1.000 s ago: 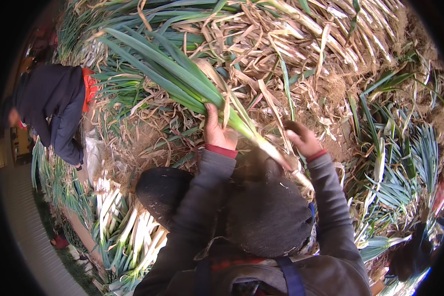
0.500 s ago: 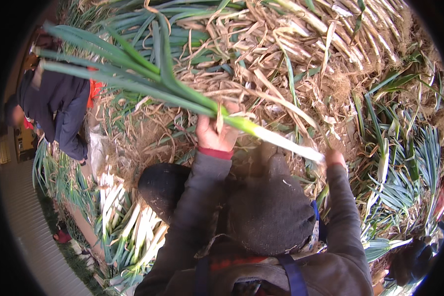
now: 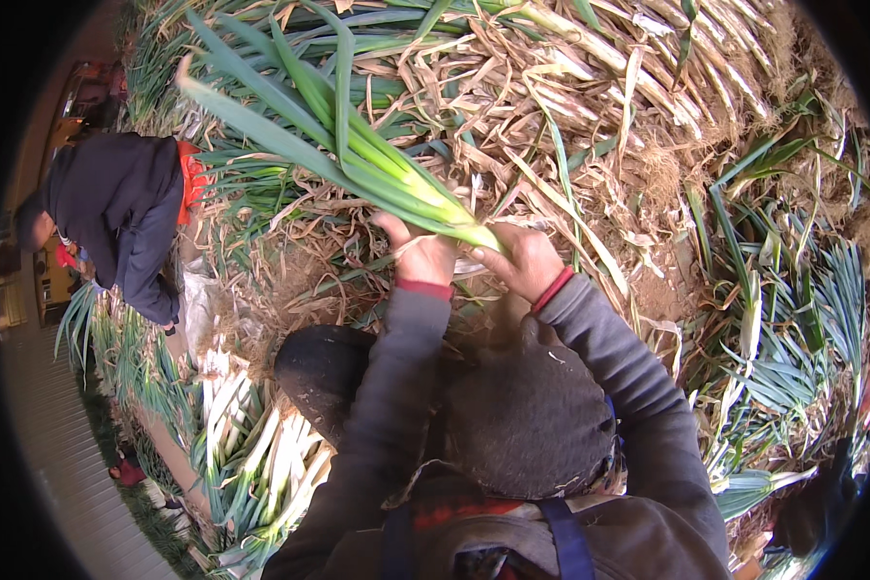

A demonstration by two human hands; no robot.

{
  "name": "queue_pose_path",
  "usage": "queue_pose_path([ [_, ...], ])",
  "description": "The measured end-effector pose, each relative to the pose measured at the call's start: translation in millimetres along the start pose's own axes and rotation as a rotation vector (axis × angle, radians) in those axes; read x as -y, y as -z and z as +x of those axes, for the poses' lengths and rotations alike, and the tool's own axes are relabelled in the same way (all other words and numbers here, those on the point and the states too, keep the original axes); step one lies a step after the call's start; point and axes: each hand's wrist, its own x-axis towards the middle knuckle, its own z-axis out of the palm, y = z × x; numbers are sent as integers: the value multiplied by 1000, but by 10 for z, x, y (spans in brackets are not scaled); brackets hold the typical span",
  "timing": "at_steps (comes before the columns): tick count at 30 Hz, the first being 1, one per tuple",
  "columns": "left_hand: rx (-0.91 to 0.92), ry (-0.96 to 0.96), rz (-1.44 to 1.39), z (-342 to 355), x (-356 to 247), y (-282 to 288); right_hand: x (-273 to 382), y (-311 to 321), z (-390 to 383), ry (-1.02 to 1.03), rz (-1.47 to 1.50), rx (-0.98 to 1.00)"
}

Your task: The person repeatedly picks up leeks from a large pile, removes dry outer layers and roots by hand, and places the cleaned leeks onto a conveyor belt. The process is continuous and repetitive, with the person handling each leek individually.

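Note:
My left hand supports a large green onion from below, its thumb out to the left and its other fingers mostly hidden under the stalk. My right hand grips the lower stalk beside it, thumb in front. The leaves fan toward the upper left; the white lower end is hidden at my right hand. Dry brown leaf litter lies just beyond both hands, over bare soil.
Stacked onions with dried stalks lie at the top; green bundles are at the right, trimmed white-stemmed onions at lower left. A bent-over person in dark clothes works at the left beside a pale plastic sheet.
The right hand swung out to the root end, then came back leftward beside the left hand onto the stalk. The dry leaf strip hanging from the onion is no longer seen on it.

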Motion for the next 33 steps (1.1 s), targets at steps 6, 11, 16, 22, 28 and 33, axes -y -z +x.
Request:
queue_pose_path([
  [6, -366, -78, 380, -204, 89, 127, -357, -159, -229, 6, -62, -47],
  [11, -295, -128, 227, -217, 133, 34, -391, -268, -233, 22, -197, -161],
  [16, -351, -121, 155, -206, 41, -52, -278, -189, -227, -226, 194, -205],
  [22, -287, -36, 67, -215, -36, -30, 5, -83, -196, -31, 143, -165],
  [28, -251, -87, 48, -1, -581, 290, -725, 394, -687, -462, 1524, -165],
  [33, -488, -257, 118, 398, -1430, 746, -2122, 1190, -2457, -684, 915, -597],
])
